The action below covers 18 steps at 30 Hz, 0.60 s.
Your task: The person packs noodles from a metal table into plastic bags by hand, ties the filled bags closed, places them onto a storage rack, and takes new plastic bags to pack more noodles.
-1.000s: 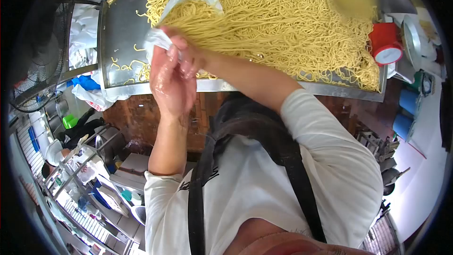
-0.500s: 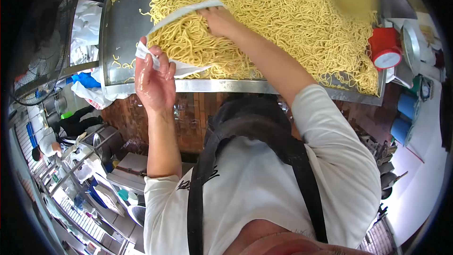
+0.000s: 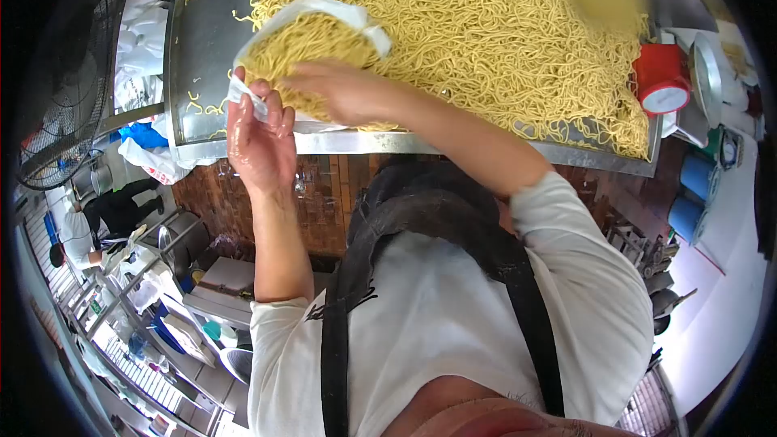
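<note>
My left hand [image 3: 263,137], wet and shiny, pinches the near left edge of a white plastic bag [image 3: 348,14] between thumb and fingers. The bag's mouth is spread wide, and a heap of yellow noodles [image 3: 312,42] fills it. Over the near side of these noodles is my right hand [image 3: 348,95], blurred by motion, its fingers stretched out toward the left and holding nothing I can see. Behind and to the right lies a large bed of loose noodles [image 3: 502,48]. The bag's near side is partly hidden by both hands.
The noodles lie on a metal table with a raised front rim [image 3: 396,143]. A red container [image 3: 662,73] stands at its right end. White plastic bags [image 3: 139,53] hang at the left, near a fan [image 3: 69,97]. Another person [image 3: 117,214] is farther off at left.
My right hand has come from the bag's far right edge toward me and left, over the noodles. The bag's far rim now stands up rounder around them. My left hand keeps its hold.
</note>
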Each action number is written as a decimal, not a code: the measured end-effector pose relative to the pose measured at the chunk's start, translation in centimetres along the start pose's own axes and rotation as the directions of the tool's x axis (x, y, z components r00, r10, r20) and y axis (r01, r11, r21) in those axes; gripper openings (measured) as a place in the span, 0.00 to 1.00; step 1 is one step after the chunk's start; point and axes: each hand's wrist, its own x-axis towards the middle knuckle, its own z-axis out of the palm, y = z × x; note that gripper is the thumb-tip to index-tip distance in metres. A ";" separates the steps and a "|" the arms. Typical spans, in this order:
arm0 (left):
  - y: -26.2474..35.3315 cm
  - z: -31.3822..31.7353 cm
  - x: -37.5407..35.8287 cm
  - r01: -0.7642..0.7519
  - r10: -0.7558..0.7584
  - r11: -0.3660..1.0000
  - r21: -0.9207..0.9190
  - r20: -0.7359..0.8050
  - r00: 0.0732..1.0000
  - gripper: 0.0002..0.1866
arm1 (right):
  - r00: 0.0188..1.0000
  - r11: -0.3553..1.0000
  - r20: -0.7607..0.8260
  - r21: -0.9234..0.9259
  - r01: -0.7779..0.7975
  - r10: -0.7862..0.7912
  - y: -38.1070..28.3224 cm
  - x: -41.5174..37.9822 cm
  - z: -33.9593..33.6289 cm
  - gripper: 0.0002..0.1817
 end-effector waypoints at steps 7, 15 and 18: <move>-0.6 1.9 1.6 0.064 -0.064 0.997 0.032 0.003 0.998 0.25 | 0.830 0.894 -0.461 -0.150 -0.422 0.314 9.6 -9.1 7.5 0.37; 1.7 11.2 -2.0 0.095 -0.102 0.994 0.045 0.200 0.975 0.30 | 0.855 0.695 -0.500 0.664 0.276 0.138 1.8 2.6 -3.3 0.19; 1.5 11.1 -1.1 0.006 -0.027 0.993 0.117 0.183 0.983 0.31 | 0.876 0.258 -0.330 0.934 0.248 0.352 -2.0 6.2 -4.1 0.14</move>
